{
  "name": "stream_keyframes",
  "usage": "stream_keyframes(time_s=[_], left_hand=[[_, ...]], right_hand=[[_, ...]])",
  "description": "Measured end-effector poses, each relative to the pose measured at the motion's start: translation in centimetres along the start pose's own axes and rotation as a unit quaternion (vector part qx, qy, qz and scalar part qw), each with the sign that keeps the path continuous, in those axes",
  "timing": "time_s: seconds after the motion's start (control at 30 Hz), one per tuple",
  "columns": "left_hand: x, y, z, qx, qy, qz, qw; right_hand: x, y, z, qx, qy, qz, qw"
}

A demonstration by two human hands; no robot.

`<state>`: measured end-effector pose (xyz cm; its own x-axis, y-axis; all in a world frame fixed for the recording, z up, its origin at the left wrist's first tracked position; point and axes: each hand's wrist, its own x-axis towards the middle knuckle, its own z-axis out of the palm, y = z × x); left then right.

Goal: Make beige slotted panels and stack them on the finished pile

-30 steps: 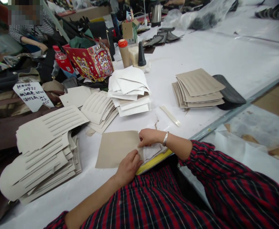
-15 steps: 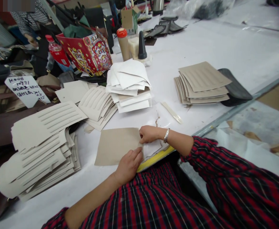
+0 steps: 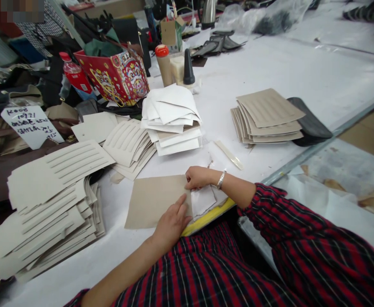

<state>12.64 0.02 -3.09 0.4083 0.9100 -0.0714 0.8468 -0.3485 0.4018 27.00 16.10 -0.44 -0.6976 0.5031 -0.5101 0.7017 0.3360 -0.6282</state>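
Note:
A flat beige sheet (image 3: pixel 155 200) lies on the white table in front of me; I cannot tell whether it is leather or card. My left hand (image 3: pixel 172 219) rests on its near right corner with the index finger stretched along the right edge. At the upper right corner, my right hand (image 3: pixel 198 177) is closed, its fingertips pinching the sheet's edge. White torn-edged paper (image 3: pixel 204 200) lies beneath and to the right. Beyond the right hand is a pale flat stick (image 3: pixel 228 154).
Ribbed pale panels (image 3: pixel 62 217) are piled at left. White pieces (image 3: pixel 170 106) are stacked ahead, beige ribbed panels (image 3: pixel 268 113) at right over a black piece (image 3: pixel 310 121). Farther back stand a red bag (image 3: pixel 119 76), an orange-capped bottle (image 3: pixel 163 66) and a dark cone (image 3: pixel 188 68).
The left hand has slid slightly toward me, its index finger now straighter along the edge. The right hand still pinches the upper corner. The whole view has shifted a little.

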Motion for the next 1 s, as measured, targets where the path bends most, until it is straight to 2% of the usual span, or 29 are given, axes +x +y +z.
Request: stream_keyframes(time_s=[0.17,0.3,0.57,0.73,0.87,0.93,1.0], left_hand=[[1.0,0.5,-1.0,-0.003,-0.062,0.000,0.998],[1.7,1.0,-1.9,0.009,-0.104,-0.013,0.994],[2.3,1.6,-2.8,0.009,-0.157,-0.028,0.987],[2.7,1.8,-3.4,0.007,-0.187,-0.047,0.981],[3.1,1.9,-3.2,0.015,-0.182,-0.044,0.982],[3.1,1.9,-2.8,0.028,-0.158,-0.035,0.986],[2.7,1.7,-2.3,0.039,-0.122,-0.020,0.992]], right_hand=[[0.3,-0.1,-0.8,-0.021,-0.013,0.005,1.000],[0.4,-0.3,-1.7,-0.013,0.008,0.016,1.000],[0.8,-1.3,-2.5,-0.117,0.014,0.018,0.993],[0.8,-0.3,-3.3,-0.060,0.024,0.050,0.997],[1.2,-0.1,-3.4,-0.044,0.016,0.049,0.998],[1.3,-0.2,-3.6,-0.073,0.014,0.055,0.996],[1.0,-0.4,-3.7,-0.131,0.046,0.073,0.988]])
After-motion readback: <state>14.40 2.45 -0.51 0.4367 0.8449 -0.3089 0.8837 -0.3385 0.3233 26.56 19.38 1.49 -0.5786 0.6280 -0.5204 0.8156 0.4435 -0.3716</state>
